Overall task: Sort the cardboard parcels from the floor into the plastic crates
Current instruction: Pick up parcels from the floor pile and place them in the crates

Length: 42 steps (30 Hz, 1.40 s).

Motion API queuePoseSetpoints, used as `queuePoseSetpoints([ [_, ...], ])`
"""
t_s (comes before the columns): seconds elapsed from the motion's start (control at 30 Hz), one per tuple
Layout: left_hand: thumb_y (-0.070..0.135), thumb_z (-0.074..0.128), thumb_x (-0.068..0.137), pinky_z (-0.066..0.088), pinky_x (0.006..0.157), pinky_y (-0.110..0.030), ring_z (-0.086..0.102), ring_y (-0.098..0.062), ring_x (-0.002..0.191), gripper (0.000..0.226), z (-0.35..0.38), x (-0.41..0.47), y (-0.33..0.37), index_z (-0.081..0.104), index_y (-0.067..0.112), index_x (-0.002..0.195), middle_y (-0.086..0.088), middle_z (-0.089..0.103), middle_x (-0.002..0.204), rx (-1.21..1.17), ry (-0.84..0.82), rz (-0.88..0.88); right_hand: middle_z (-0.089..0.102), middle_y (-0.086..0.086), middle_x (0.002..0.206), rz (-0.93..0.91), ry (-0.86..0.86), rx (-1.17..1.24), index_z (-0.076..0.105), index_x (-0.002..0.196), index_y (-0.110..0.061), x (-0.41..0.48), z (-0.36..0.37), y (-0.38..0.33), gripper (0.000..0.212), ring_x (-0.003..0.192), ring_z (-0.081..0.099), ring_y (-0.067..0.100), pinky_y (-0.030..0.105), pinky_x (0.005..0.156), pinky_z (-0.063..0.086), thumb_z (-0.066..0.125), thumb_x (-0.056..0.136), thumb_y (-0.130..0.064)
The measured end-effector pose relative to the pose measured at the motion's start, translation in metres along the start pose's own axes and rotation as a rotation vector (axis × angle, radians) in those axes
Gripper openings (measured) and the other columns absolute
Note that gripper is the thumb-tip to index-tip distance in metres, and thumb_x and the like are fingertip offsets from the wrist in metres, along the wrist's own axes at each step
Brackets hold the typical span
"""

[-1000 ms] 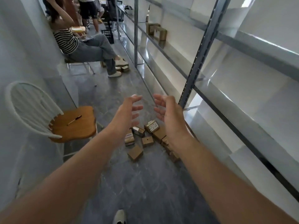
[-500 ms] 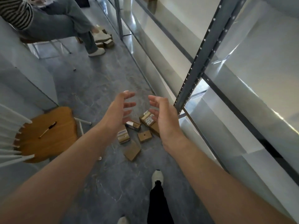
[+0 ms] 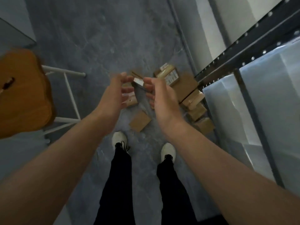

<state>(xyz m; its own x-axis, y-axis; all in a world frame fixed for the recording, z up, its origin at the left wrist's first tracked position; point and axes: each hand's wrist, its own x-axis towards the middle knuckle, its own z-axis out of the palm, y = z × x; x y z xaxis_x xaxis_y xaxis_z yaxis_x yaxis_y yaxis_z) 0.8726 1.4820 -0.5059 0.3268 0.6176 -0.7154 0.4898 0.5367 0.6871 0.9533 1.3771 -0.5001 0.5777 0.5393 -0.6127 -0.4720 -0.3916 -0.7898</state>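
Head camera is looking down: my left hand [image 3: 113, 95] and right hand [image 3: 164, 99] are hanging open over the cardboard boxes [image 3: 184, 86] at twelve o'clock, maybe touching none.

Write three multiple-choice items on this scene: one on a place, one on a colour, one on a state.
1. Where do the parcels lie?
A. on a table
B. on the floor beside the rack
C. in a trolley

2. What colour are the shoes?
A. white
B. red
C. black

3. How are the left hand and the right hand?
A. both grip one parcel
B. both open, holding nothing
C. both in fists

Answers:
1 B: the boxes sit on the grey floor at the rack's foot.
2 A: both toes show white.
3 B: the fingers are loosely spread above the parcels.
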Motion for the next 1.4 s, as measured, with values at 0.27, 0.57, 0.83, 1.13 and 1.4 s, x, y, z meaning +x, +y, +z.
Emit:
queuePoseSetpoints([
  [0.27, 0.043, 0.033, 0.105, 0.04, 0.089, -0.031, 0.058, -0.009, 0.1, 0.039, 0.002, 0.166, -0.16, 0.067, 0.027, 0.116, 0.003, 0.067, 0.115, 0.214, -0.079, -0.173, 0.07, 0.011, 0.106, 0.328, 0.152, -0.041, 0.073, 0.113, -0.01, 0.11, 0.023, 0.197, 0.036, 0.11, 0.069, 0.024, 0.034, 0.084, 0.05, 0.05, 0.111, -0.038],
  [0.57, 0.051, 0.033, 0.104, 0.029, 0.119, -0.051, 0.045, -0.018, 0.139, 0.045, -0.004, 0.298, -0.31, 0.064, 0.03, 0.129, 0.002, 0.05, 0.15, 0.384, -0.14, -0.327, 0.062, -0.013, 0.117, 0.573, 0.242, -0.017, 0.058, 0.096, -0.027, 0.213, 0.033, 0.377, 0.026, 0.111, 0.056, 0.004, 0.045, 0.105, 0.051, 0.046, 0.111, -0.043],
  [0.83, 0.06, 0.033, 0.099, 0.032, 0.111, -0.041, 0.048, -0.017, 0.132, 0.052, 0.004, 0.353, -0.366, 0.056, 0.036, 0.139, 0.006, 0.053, 0.139, 0.457, -0.22, -0.382, 0.056, 0.0, 0.152, 0.637, 0.343, 0.129, 0.02, 0.167, -0.038, 0.262, 0.05, 0.451, 0.089, 0.131, 0.056, 0.025, 0.051, 0.11, 0.043, 0.049, 0.088, -0.069],
  [1.13, 0.062, 0.028, 0.101, 0.032, 0.116, -0.051, 0.054, -0.027, 0.121, 0.054, 0.01, 0.311, -0.319, 0.054, 0.038, 0.142, -0.007, 0.057, 0.133, 0.414, -0.116, -0.369, 0.075, -0.012, 0.107, 0.606, 0.407, 0.315, 0.072, 0.111, -0.032, 0.231, 0.037, 0.4, 0.057, 0.115, 0.067, 0.022, 0.048, 0.106, 0.05, 0.043, 0.088, -0.075],
  [1.4, 0.056, 0.03, 0.103, 0.037, 0.107, -0.042, 0.058, -0.024, 0.112, 0.042, 0.022, 0.226, -0.207, 0.067, 0.035, 0.103, -0.001, 0.06, 0.103, 0.272, -0.034, -0.292, 0.073, -0.007, 0.106, 0.489, 0.341, 0.298, 0.071, 0.105, -0.033, 0.178, 0.01, 0.276, 0.04, 0.106, 0.067, 0.016, 0.038, 0.09, 0.047, 0.039, 0.108, -0.057],
])
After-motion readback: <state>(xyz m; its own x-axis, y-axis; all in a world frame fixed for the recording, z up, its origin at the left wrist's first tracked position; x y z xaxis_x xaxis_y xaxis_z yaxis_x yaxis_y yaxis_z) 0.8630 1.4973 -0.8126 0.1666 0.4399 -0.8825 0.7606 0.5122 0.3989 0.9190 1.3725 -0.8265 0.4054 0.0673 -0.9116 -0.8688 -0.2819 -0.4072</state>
